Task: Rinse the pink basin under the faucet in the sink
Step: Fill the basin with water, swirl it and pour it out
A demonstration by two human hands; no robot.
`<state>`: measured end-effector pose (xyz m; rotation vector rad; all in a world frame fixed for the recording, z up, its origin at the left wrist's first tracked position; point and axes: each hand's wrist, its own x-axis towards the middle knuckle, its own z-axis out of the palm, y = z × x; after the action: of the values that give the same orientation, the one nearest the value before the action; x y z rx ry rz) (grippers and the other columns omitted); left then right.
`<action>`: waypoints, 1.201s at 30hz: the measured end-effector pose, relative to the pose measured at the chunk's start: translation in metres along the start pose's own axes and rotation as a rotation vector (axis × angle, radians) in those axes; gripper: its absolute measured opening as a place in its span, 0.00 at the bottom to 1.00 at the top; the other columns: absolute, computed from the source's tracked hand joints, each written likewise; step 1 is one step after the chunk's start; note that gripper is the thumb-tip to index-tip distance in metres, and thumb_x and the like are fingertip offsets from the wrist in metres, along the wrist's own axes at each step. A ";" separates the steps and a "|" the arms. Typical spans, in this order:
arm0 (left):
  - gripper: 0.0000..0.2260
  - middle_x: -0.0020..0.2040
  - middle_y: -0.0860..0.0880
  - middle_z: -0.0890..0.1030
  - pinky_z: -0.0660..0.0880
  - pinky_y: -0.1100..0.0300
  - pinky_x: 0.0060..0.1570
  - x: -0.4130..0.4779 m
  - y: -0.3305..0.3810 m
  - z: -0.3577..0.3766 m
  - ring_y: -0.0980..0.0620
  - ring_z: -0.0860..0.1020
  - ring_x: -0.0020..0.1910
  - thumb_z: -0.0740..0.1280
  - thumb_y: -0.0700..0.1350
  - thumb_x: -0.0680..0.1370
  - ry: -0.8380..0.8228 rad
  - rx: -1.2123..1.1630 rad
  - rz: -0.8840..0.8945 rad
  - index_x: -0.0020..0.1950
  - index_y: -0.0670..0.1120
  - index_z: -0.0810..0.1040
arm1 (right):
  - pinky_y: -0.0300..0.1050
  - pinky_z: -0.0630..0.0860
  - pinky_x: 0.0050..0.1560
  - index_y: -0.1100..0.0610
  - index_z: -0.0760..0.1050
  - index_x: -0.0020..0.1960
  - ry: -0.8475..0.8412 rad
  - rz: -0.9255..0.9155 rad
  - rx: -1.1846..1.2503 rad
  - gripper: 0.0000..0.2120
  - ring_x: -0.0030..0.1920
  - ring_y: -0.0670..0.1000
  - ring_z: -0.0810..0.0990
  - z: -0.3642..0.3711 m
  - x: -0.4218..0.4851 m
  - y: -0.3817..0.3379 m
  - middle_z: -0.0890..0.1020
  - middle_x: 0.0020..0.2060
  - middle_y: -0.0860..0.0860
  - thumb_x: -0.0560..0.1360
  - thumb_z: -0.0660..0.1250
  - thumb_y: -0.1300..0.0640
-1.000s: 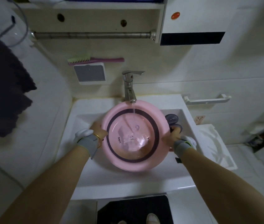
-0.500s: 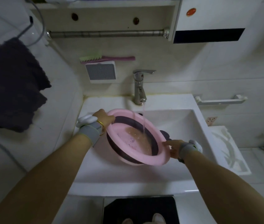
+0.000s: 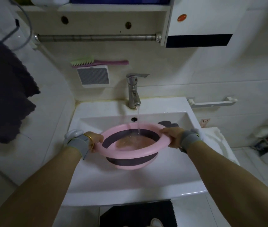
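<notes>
Closest to the camera at the bottom of the frame there's one dark mat [image 3: 138, 213] on the floor with a shoe toe [image 3: 157, 222] poking in. Two bare forearms run up from the lower corners, each with a grey wrist strap. The left hand [image 3: 94, 139] is clamped on the left rim of the one pink basin [image 3: 130, 154], a gold bangle [image 3: 90, 140] right at that wrist, and the right hand [image 3: 171, 135] grips the right rim. So both hands are holding it up, middle of the frame, over the white sink [image 3: 97, 177]. The basin has a dark band round it and some water pooled inside. One thin water stream [image 3: 138, 122] drops into it from the single chrome faucet [image 3: 134, 90] just behind. Further back on the wall: one grey-fronted white box [image 3: 93, 76] with one brush [image 3: 97, 62] lying on top, one metal rail [image 3: 97, 37] above, and one dark towel [image 3: 3, 92] hanging at the left edge
</notes>
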<state>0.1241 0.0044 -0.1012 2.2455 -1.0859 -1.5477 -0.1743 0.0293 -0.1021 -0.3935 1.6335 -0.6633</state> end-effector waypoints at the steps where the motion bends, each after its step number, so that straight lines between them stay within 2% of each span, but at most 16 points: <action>1: 0.06 0.36 0.41 0.70 0.71 0.63 0.23 0.004 -0.005 0.004 0.46 0.69 0.32 0.60 0.34 0.77 -0.041 -0.018 -0.031 0.53 0.38 0.68 | 0.55 0.79 0.54 0.62 0.67 0.67 0.005 -0.042 0.013 0.24 0.52 0.59 0.79 0.001 -0.004 -0.005 0.79 0.52 0.60 0.74 0.70 0.60; 4: 0.06 0.36 0.42 0.70 0.72 0.63 0.26 0.012 -0.016 0.017 0.47 0.69 0.32 0.58 0.35 0.78 -0.108 -0.061 -0.076 0.54 0.40 0.67 | 0.53 0.79 0.38 0.62 0.66 0.68 0.052 -0.186 0.038 0.24 0.42 0.58 0.79 0.002 -0.010 -0.015 0.78 0.46 0.59 0.74 0.68 0.62; 7: 0.06 0.38 0.41 0.72 0.75 0.60 0.29 0.012 -0.019 0.031 0.46 0.71 0.34 0.58 0.36 0.79 -0.151 -0.159 -0.077 0.56 0.40 0.67 | 0.54 0.79 0.38 0.63 0.64 0.69 0.083 -0.283 0.045 0.24 0.45 0.60 0.79 0.004 -0.020 -0.023 0.77 0.51 0.62 0.75 0.67 0.63; 8: 0.08 0.41 0.39 0.74 0.78 0.57 0.33 0.011 -0.020 0.035 0.44 0.74 0.37 0.58 0.36 0.79 -0.166 -0.190 -0.071 0.57 0.40 0.68 | 0.56 0.80 0.41 0.63 0.64 0.69 0.101 -0.306 0.037 0.24 0.47 0.61 0.78 0.006 -0.025 -0.026 0.76 0.52 0.62 0.75 0.67 0.64; 9: 0.11 0.48 0.36 0.77 0.78 0.51 0.42 0.011 -0.021 0.037 0.40 0.77 0.44 0.58 0.37 0.79 -0.177 -0.202 -0.069 0.61 0.38 0.68 | 0.56 0.80 0.43 0.63 0.64 0.68 0.118 -0.329 0.015 0.24 0.47 0.60 0.78 0.007 -0.029 -0.029 0.76 0.51 0.62 0.75 0.66 0.64; 10: 0.15 0.57 0.34 0.77 0.76 0.47 0.51 0.010 -0.022 0.039 0.37 0.78 0.51 0.59 0.37 0.79 -0.182 -0.188 -0.082 0.65 0.36 0.67 | 0.55 0.81 0.42 0.62 0.63 0.68 0.139 -0.354 -0.027 0.23 0.45 0.59 0.78 0.008 -0.033 -0.033 0.75 0.48 0.60 0.75 0.66 0.63; 11: 0.19 0.62 0.32 0.75 0.74 0.45 0.53 0.011 -0.023 0.039 0.35 0.78 0.53 0.61 0.38 0.79 -0.184 -0.148 -0.099 0.69 0.34 0.65 | 0.53 0.81 0.41 0.62 0.63 0.67 0.162 -0.380 -0.088 0.22 0.43 0.57 0.78 0.009 -0.037 -0.036 0.74 0.45 0.57 0.75 0.66 0.63; 14: 0.23 0.64 0.32 0.73 0.77 0.45 0.43 0.011 -0.023 0.037 0.36 0.79 0.43 0.63 0.40 0.78 -0.178 -0.066 -0.071 0.72 0.36 0.63 | 0.54 0.80 0.47 0.62 0.62 0.62 0.224 -0.482 -0.295 0.20 0.46 0.58 0.77 0.018 -0.045 -0.042 0.73 0.45 0.56 0.74 0.66 0.63; 16: 0.23 0.66 0.32 0.71 0.78 0.45 0.44 0.011 -0.024 0.035 0.33 0.80 0.50 0.62 0.40 0.78 -0.166 -0.084 -0.058 0.72 0.36 0.62 | 0.50 0.76 0.44 0.62 0.61 0.56 0.269 -0.573 -0.450 0.16 0.46 0.57 0.75 0.028 -0.050 -0.044 0.72 0.41 0.54 0.73 0.66 0.64; 18: 0.23 0.67 0.32 0.70 0.77 0.46 0.45 0.011 -0.022 0.032 0.32 0.79 0.53 0.62 0.40 0.79 -0.172 -0.097 -0.054 0.72 0.35 0.63 | 0.48 0.71 0.40 0.60 0.59 0.52 0.305 -0.647 -0.591 0.15 0.43 0.57 0.74 0.036 -0.052 -0.045 0.70 0.38 0.52 0.74 0.64 0.65; 22: 0.22 0.68 0.33 0.71 0.80 0.52 0.30 0.004 -0.019 0.026 0.38 0.79 0.41 0.62 0.40 0.79 -0.171 -0.110 -0.022 0.71 0.36 0.64 | 0.49 0.70 0.37 0.57 0.56 0.49 0.371 -0.710 -0.880 0.11 0.33 0.53 0.73 0.052 -0.056 -0.042 0.69 0.33 0.50 0.76 0.59 0.62; 23: 0.21 0.68 0.33 0.70 0.80 0.51 0.33 0.002 -0.017 0.026 0.37 0.79 0.43 0.61 0.40 0.79 -0.173 -0.115 -0.018 0.71 0.36 0.64 | 0.49 0.72 0.39 0.55 0.55 0.48 0.390 -0.719 -0.945 0.11 0.34 0.55 0.74 0.054 -0.057 -0.041 0.69 0.32 0.50 0.75 0.58 0.62; 26: 0.21 0.69 0.33 0.69 0.75 0.46 0.51 -0.002 -0.015 0.029 0.33 0.76 0.61 0.61 0.39 0.79 -0.175 -0.136 -0.016 0.72 0.36 0.64 | 0.56 0.79 0.46 0.51 0.52 0.45 0.429 -0.735 -1.093 0.13 0.40 0.61 0.78 0.062 -0.061 -0.038 0.74 0.34 0.52 0.74 0.57 0.62; 28: 0.21 0.70 0.33 0.68 0.74 0.46 0.55 -0.004 -0.013 0.031 0.33 0.74 0.64 0.60 0.39 0.79 -0.182 -0.128 -0.018 0.72 0.36 0.63 | 0.57 0.78 0.47 0.52 0.53 0.45 0.432 -0.740 -1.159 0.12 0.41 0.62 0.78 0.065 -0.066 -0.038 0.78 0.40 0.56 0.73 0.57 0.63; 33: 0.21 0.71 0.34 0.68 0.75 0.47 0.55 -0.010 -0.009 0.036 0.35 0.76 0.63 0.60 0.40 0.80 -0.207 -0.120 -0.027 0.72 0.36 0.64 | 0.51 0.69 0.40 0.57 0.56 0.50 0.417 -0.732 -1.233 0.10 0.39 0.60 0.73 0.069 -0.083 -0.040 0.74 0.38 0.56 0.75 0.57 0.66; 36: 0.20 0.71 0.35 0.69 0.77 0.48 0.48 -0.011 -0.008 0.037 0.36 0.77 0.63 0.60 0.40 0.80 -0.199 -0.119 -0.018 0.71 0.37 0.65 | 0.50 0.70 0.40 0.56 0.57 0.51 0.427 -0.731 -1.237 0.10 0.39 0.60 0.73 0.068 -0.089 -0.038 0.74 0.35 0.55 0.76 0.57 0.65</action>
<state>0.0933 0.0258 -0.1133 2.0648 -0.9952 -1.8245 -0.0966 0.0394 -0.0136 -1.9055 2.1738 -0.1480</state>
